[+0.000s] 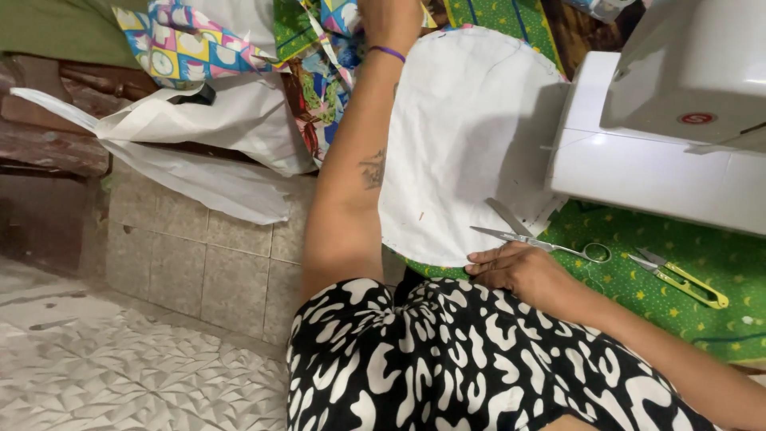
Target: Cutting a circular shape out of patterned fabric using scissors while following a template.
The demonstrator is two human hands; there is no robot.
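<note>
A rounded piece of white cloth [463, 136] lies over a green star-print cloth [662, 247] beside a white sewing machine [662, 136]. My left hand [388, 20], with a purple band at the wrist, reaches to the far edge of the white cloth; its fingers are cut off by the top of the view. My right hand [519, 270] rests at the near edge of the white cloth, fingers curled on the hem. Silver scissors [542, 242] lie just beyond its fingertips, partly on the white cloth.
Yellow-handled thread snips [678, 279] lie on the green cloth to the right. Colourful patchwork fabric [183, 44] and a white plastic sheet [215, 120] pile up at the left. A tiled ledge [199, 263] drops to a patterned floor [120, 359]. A black-and-white garment [463, 359] covers my lap.
</note>
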